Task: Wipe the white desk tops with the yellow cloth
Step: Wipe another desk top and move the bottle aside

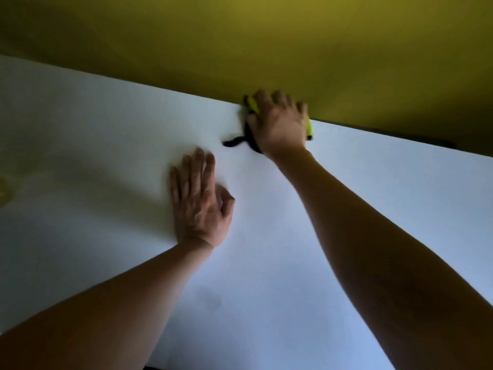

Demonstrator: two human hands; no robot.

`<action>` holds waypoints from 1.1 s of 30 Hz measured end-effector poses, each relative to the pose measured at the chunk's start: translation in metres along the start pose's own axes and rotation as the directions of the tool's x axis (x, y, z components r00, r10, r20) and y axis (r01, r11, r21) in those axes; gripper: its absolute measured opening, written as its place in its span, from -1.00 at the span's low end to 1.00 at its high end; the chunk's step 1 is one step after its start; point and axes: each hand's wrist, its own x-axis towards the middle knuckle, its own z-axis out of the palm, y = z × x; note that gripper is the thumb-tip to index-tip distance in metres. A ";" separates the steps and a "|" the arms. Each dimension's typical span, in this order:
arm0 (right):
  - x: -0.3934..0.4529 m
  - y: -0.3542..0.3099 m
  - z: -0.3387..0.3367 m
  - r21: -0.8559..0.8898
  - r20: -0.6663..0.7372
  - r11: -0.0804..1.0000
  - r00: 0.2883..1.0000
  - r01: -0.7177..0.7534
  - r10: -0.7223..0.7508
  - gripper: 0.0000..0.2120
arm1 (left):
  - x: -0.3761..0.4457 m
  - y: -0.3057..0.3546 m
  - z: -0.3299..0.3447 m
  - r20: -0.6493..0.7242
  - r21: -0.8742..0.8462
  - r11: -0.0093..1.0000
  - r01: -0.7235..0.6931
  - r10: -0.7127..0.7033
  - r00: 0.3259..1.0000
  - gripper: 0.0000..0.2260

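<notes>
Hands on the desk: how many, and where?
2. Left hand lies flat on the desk near the middle; right hand presses the cloth at the far edge. Nothing suggests more are hidden.

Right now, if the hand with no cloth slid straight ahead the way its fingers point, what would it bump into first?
Nothing on the desk, it seems. The left hand lies flat on the white desk top, fingers pointing to the far edge. Only bare desk shows ahead, then probably the yellow wall. The cloth sits off to the right.

White desk top (293, 263) — cloth (252, 105) (yellow) atop
</notes>
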 end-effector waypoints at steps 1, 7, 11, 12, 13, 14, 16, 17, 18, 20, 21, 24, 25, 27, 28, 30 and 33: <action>-0.009 0.027 -0.005 0.006 -0.037 0.999 0.999 -0.037 0.037 -0.46 | 0.000 0.000 0.001 -0.006 0.000 1.000 -0.003 0.003 1.000 -0.32; -0.043 0.122 -0.025 -0.035 -0.169 0.968 0.956 -0.247 0.238 -0.59 | 0.002 0.001 0.002 -0.010 -0.006 1.000 0.007 -0.007 1.000 -0.33; -0.024 0.068 -0.008 -0.072 -0.149 0.953 0.948 -0.295 0.282 -0.57 | 0.001 0.000 0.002 -0.010 -0.004 1.000 -0.004 0.003 1.000 -0.33; -0.016 0.046 -0.003 -0.066 -0.127 0.961 0.957 -0.269 0.259 -0.58 | 0.001 0.000 0.002 -0.011 -0.002 1.000 -0.007 0.007 1.000 -0.33; -0.009 0.020 0.003 -0.051 -0.097 0.971 0.969 -0.234 0.228 -0.58 | 0.001 0.000 0.002 -0.010 -0.003 1.000 -0.005 0.005 1.000 -0.33; -0.001 -0.006 0.009 -0.041 -0.075 0.982 0.980 -0.187 0.183 -0.57 | 0.000 -0.001 0.001 -0.013 -0.009 1.000 -0.002 0.002 1.000 -0.33; 0.010 -0.046 0.015 -0.018 -0.069 0.996 0.994 -0.086 0.084 -0.57 | 0.000 -0.001 0.001 -0.021 -0.011 1.000 -0.010 0.010 1.000 -0.33; 0.012 -0.053 0.016 -0.010 -0.068 0.999 0.996 -0.050 0.049 -0.58 | 0.000 -0.002 0.001 -0.017 -0.007 1.000 -0.017 0.016 1.000 -0.33; 0.012 -0.049 0.016 -0.017 -0.065 1.000 0.998 -0.019 0.018 -0.58 | 0.001 -0.002 0.001 -0.017 -0.008 1.000 -0.021 0.021 1.000 -0.33; 0.002 -0.021 0.011 -0.031 -0.049 1.000 0.999 0.002 -0.004 -0.55 | 0.000 -0.003 0.001 -0.015 -0.013 1.000 -0.021 0.021 1.000 -0.33; -0.005 0.000 0.006 -0.022 -0.058 1.000 0.998 -0.016 0.015 -0.53 | -0.001 -0.003 0.001 -0.008 -0.013 1.000 -0.022 0.022 1.000 -0.33; -0.033 0.074 -0.013 -0.015 -0.122 0.992 0.985 -0.126 0.123 -0.52 | 0.000 -0.002 0.002 0.009 -0.011 1.000 -0.016 0.016 1.000 -0.32; -0.044 0.099 -0.020 -0.028 -0.127 0.985 0.978 -0.169 0.164 -0.52 | 0.000 -0.002 0.002 0.017 -0.011 1.000 -0.014 0.014 1.000 -0.32; -0.057 0.132 -0.030 -0.049 -0.144 0.964 0.957 -0.262 0.253 -0.54 | 0.000 -0.001 0.002 0.032 -0.013 1.000 -0.010 0.010 0.999 -0.31; -0.058 0.138 -0.032 -0.045 -0.157 0.949 0.940 -0.313 0.302 -0.55 | 0.000 -0.001 0.002 0.031 -0.010 1.000 -0.011 0.011 0.999 -0.31; -0.052 0.131 -0.027 -0.036 -0.186 0.916 0.904 -0.399 0.386 -0.58 | 0.001 -0.001 0.001 0.030 -0.005 1.000 -0.008 0.008 1.000 -0.31; -0.035 0.093 -0.014 -0.058 -0.185 0.896 0.886 -0.441 0.425 -0.61 | -0.001 -0.002 0.002 0.021 -0.010 1.000 -0.013 0.013 1.000 -0.31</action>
